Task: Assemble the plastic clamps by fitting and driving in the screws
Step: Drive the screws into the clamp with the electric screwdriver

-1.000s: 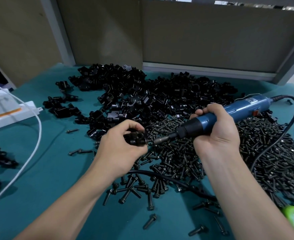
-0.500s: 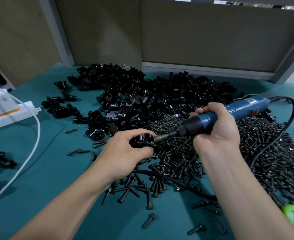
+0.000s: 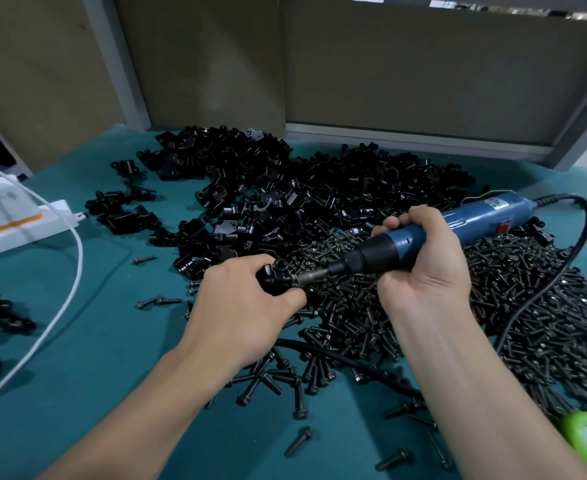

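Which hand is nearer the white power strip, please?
Left. The left hand is right of the power strip; the right hand is farther right, gripping the electric screwdriver.

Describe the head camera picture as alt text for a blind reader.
A person's left hand grips a black plastic clamp while the right hand holds a blue electric screwdriver, its bit against the clamp. Heaps of clamps and screws lie on the teal table.

My two bare arms
I see the left grip [image 3: 247,306] and right grip [image 3: 420,271] as bare hands on bare forearms [image 3: 139,403]; skin is uncovered right to the bottom edge of the view, with faint creases at the right wrist.
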Available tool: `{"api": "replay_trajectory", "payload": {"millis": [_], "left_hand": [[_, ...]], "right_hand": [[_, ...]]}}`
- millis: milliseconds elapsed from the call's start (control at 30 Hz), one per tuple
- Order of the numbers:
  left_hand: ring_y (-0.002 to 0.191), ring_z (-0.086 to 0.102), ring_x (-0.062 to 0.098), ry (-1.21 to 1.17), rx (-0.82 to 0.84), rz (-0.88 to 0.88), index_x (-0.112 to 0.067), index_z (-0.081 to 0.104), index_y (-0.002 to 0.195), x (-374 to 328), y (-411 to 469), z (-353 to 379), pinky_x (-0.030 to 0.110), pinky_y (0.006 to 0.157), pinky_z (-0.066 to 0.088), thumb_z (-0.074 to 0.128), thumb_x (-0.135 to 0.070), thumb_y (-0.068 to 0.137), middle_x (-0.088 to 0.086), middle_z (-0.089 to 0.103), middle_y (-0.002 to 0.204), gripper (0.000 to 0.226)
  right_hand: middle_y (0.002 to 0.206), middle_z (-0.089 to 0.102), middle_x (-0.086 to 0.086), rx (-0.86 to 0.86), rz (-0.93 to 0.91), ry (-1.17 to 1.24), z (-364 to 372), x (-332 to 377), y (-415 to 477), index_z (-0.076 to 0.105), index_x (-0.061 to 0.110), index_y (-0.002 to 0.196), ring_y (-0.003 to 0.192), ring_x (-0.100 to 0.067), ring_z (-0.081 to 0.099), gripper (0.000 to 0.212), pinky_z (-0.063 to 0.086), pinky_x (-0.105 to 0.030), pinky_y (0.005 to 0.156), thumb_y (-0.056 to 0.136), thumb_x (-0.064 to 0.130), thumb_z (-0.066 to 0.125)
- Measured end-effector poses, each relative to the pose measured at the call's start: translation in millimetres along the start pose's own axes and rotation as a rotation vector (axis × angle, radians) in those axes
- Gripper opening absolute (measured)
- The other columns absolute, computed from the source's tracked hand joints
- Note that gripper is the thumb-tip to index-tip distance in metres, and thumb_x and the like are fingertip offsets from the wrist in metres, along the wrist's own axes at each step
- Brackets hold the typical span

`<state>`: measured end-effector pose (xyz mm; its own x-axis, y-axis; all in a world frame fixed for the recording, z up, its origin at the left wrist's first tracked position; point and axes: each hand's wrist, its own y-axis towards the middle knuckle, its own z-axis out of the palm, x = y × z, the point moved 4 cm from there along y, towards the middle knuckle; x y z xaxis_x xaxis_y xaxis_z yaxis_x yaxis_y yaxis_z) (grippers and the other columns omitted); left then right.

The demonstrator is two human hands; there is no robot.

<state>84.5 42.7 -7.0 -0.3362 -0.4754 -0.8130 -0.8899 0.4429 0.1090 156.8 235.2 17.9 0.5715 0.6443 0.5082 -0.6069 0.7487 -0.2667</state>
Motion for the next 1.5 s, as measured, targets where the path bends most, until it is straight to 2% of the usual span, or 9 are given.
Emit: {"api": "replay_trajectory", "payload": {"millis": [167, 300, 533, 800, 933, 1167, 1267, 1367, 1500], "left_hand": [[0.034, 0.036, 0.006, -0.025, 0.002, 0.003, -0.026, 0.066, 0.073, -1, -3, 0, 0.019, 0.034, 0.030, 0.076, -0.027, 0.073, -0.011, 0.052, 0.044, 0.010], [0.035, 0.041, 0.007, -0.103, 0.057, -0.015, -0.049, 0.071, 0.097, -3, -1, -1, 0.019, 0.036, 0.035, 0.079, -0.018, 0.074, -0.013, 0.063, 0.052, 0.039], [0.040, 0.040, 0.010, -0.145, 0.148, 0.001, -0.027, 0.071, 0.078, -3, -1, 5, 0.024, 0.039, 0.033, 0.081, -0.020, 0.076, -0.011, 0.052, 0.049, 0.012], [0.035, 0.041, 0.005, -0.074, 0.048, 0.045, -0.039, 0.069, 0.084, -7, -5, 2, 0.020, 0.034, 0.032, 0.081, -0.027, 0.080, -0.013, 0.057, 0.050, 0.017], [0.034, 0.040, 0.006, -0.043, -0.001, 0.021, -0.031, 0.068, 0.078, -5, -4, 1, 0.018, 0.034, 0.033, 0.080, -0.029, 0.080, -0.006, 0.062, 0.052, 0.012], [0.034, 0.040, 0.006, -0.048, 0.022, -0.006, -0.042, 0.067, 0.083, -2, -2, 3, 0.019, 0.033, 0.034, 0.079, -0.027, 0.082, -0.013, 0.057, 0.048, 0.020], [0.034, 0.038, 0.007, -0.031, 0.021, -0.006, -0.033, 0.068, 0.082, 0, -1, 4, 0.020, 0.033, 0.033, 0.078, -0.025, 0.083, -0.011, 0.055, 0.047, 0.013], [0.033, 0.038, 0.008, -0.013, 0.024, -0.059, -0.026, 0.070, 0.094, 5, 0, 4, 0.021, 0.033, 0.032, 0.078, -0.022, 0.083, -0.013, 0.053, 0.044, 0.014], [0.035, 0.038, 0.009, -0.093, 0.097, -0.123, -0.019, 0.070, 0.076, 8, 2, 8, 0.022, 0.035, 0.030, 0.081, -0.015, 0.079, -0.013, 0.048, 0.043, 0.013]], "right_hand": [[0.065, 0.060, -0.003, -0.056, 0.038, 0.014, -6, -6, 1, 0.054, 0.009, 0.089, 0.056, -0.015, 0.061, 0.018, 0.058, -0.030, 0.063, 0.089, -0.003, 0.068], [0.068, 0.060, -0.003, -0.091, 0.050, 0.011, -9, -7, 2, 0.053, 0.009, 0.094, 0.057, -0.016, 0.061, 0.020, 0.059, -0.030, 0.069, 0.089, -0.002, 0.068], [0.068, 0.060, -0.004, -0.086, 0.043, 0.044, -7, -3, 4, 0.052, 0.010, 0.095, 0.057, -0.017, 0.061, 0.022, 0.058, -0.031, 0.068, 0.089, -0.004, 0.068], [0.065, 0.060, -0.004, -0.079, 0.025, 0.044, -6, 1, 4, 0.052, 0.010, 0.093, 0.061, -0.017, 0.061, 0.022, 0.058, -0.031, 0.068, 0.087, -0.006, 0.067], [0.064, 0.061, -0.004, -0.081, 0.028, 0.051, -6, 2, 3, 0.052, 0.009, 0.094, 0.060, -0.017, 0.062, 0.023, 0.059, -0.031, 0.069, 0.086, -0.006, 0.067], [0.063, 0.062, -0.005, -0.065, 0.019, 0.050, -4, 0, 3, 0.053, 0.008, 0.095, 0.058, -0.017, 0.062, 0.023, 0.059, -0.030, 0.069, 0.086, -0.006, 0.068], [0.066, 0.062, -0.005, -0.051, -0.001, 0.035, -4, -2, 3, 0.053, 0.009, 0.094, 0.059, -0.017, 0.062, 0.023, 0.058, -0.030, 0.065, 0.085, -0.007, 0.068], [0.069, 0.060, -0.006, -0.043, -0.004, 0.026, -5, -6, 3, 0.054, 0.008, 0.092, 0.057, -0.017, 0.061, 0.021, 0.058, -0.030, 0.062, 0.086, -0.007, 0.067], [0.067, 0.059, -0.005, -0.002, 0.009, 0.031, -4, -8, 2, 0.053, 0.007, 0.087, 0.056, -0.015, 0.060, 0.017, 0.059, -0.030, 0.065, 0.087, -0.006, 0.064]]}}
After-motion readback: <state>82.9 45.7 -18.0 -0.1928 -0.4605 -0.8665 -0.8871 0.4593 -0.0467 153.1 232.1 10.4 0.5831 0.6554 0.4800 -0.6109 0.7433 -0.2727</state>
